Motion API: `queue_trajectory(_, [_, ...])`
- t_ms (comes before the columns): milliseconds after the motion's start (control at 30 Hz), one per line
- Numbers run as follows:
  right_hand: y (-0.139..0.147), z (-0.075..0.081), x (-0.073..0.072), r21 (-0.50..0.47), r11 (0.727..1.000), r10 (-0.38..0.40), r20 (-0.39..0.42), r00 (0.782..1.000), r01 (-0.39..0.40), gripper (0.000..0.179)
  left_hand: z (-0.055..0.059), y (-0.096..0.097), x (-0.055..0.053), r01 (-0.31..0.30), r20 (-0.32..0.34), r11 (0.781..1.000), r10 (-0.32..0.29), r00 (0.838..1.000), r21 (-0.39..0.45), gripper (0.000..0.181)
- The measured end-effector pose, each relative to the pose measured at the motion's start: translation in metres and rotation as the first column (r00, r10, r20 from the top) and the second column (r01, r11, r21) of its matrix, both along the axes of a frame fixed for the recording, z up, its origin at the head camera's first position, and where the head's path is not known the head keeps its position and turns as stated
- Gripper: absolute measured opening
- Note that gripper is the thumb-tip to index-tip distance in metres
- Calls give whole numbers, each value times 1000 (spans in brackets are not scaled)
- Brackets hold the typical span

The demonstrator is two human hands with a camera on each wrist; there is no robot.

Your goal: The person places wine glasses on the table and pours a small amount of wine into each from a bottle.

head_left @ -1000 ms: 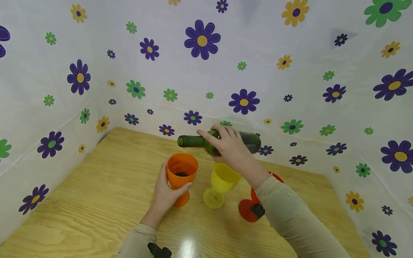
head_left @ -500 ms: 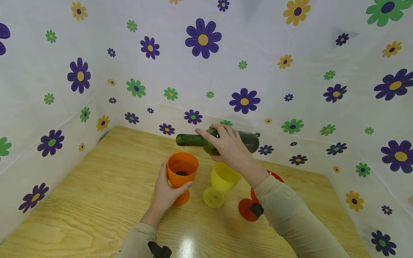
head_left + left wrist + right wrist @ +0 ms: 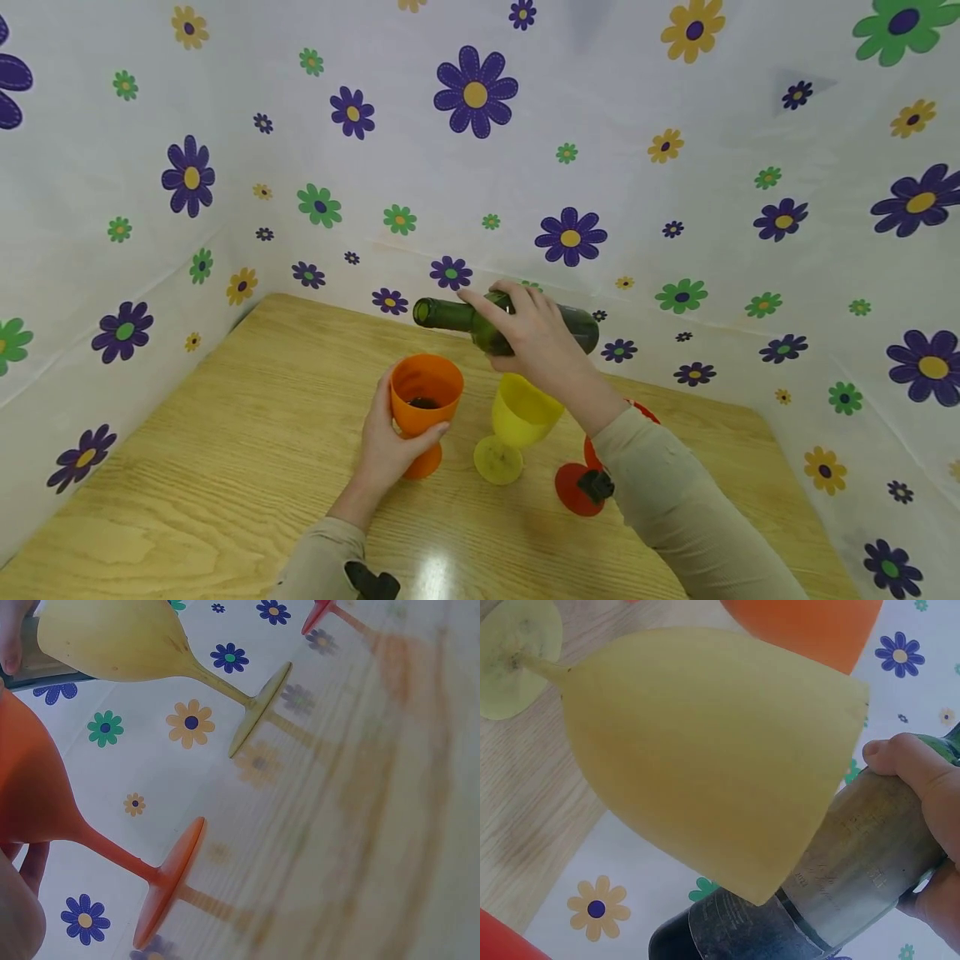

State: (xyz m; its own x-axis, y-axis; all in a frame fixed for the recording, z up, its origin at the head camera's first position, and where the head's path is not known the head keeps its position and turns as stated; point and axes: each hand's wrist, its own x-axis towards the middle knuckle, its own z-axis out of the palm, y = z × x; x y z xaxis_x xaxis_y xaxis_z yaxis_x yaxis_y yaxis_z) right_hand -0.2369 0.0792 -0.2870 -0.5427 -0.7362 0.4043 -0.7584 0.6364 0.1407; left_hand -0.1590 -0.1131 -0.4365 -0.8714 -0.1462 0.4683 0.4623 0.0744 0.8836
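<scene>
My left hand (image 3: 386,446) holds an orange goblet (image 3: 422,421) around its bowl, thumb across the lower front. Dark liquid shows in the bottom of the bowl. The left wrist view has the goblet's foot at the table surface. With my right hand (image 3: 538,337) I grip a green glass wine bottle (image 3: 489,333) around its body, nearly level. Its mouth points left, above and behind the orange rim, and no stream of liquid shows there. A yellow goblet (image 3: 527,425) stands below my right hand; in the right wrist view it covers part of the bottle's label.
A red goblet (image 3: 577,492) stands at the right, partly hidden by my right forearm. All are on a wood-grain table (image 3: 225,450). A white flower-print cloth (image 3: 360,167) encloses the table's back and sides.
The bottle's neck has risen slightly, its mouth now a little higher over the orange goblet. The left hand and the goblets stay where they were.
</scene>
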Motion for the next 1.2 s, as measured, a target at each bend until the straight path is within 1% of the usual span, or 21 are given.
queue_trajectory(133, [4, 5, 0, -62, 998, -19, 39, 999, 21, 89, 0, 0, 0, 1, 5, 1000, -1, 1000, 0, 90])
queue_trajectory(233, [9, 8, 0, -125, 991, -35, 86, 996, 45, 87, -1, 0, 0, -1, 12, 1000, 1, 1000, -3, 90])
queue_trajectory(433, [23, 13, 2, -253, 962, -58, 179, 982, 103, 85, 0, 1, 0, -10, 4, 1000, 10, 1000, -2, 89])
queue_trajectory(533, [30, 14, 3, -316, 934, -92, 235, 968, 165, 84, 0, 2, 0, -10, -3, 1000, 10, 1000, 0, 90])
queue_trajectory(667, [40, 14, 5, -393, 882, -137, 312, 940, 259, 85, 1, 2, 1, -15, 11, 1000, 15, 1000, -4, 91])
queue_trajectory(733, [44, 14, 7, -429, 855, -142, 345, 928, 291, 85, 0, 2, 1, -16, 21, 1000, 16, 1000, -5, 91])
queue_trajectory(833, [50, 11, 9, -483, 819, -128, 374, 919, 310, 83, 0, 2, 1, -15, 26, 1000, 15, 1000, -4, 91])
queue_trajectory(933, [56, 9, 11, -540, 787, -99, 367, 925, 298, 80, -1, 1, 0, -11, 20, 1000, 11, 1000, -2, 90])
queue_trajectory(1000, [59, 9, 13, -565, 775, -85, 351, 933, 283, 78, -1, 1, 0, -11, 22, 1000, 11, 1000, -4, 89])
queue_trajectory(1100, [64, 9, 16, -578, 776, -67, 322, 944, 252, 77, -1, 2, 1, -13, 32, 1000, 13, 999, -8, 90])
queue_trajectory(1200, [68, 10, 18, -566, 793, -63, 293, 954, 226, 77, 0, 2, 1, -15, 32, 1000, 16, 999, -6, 90])
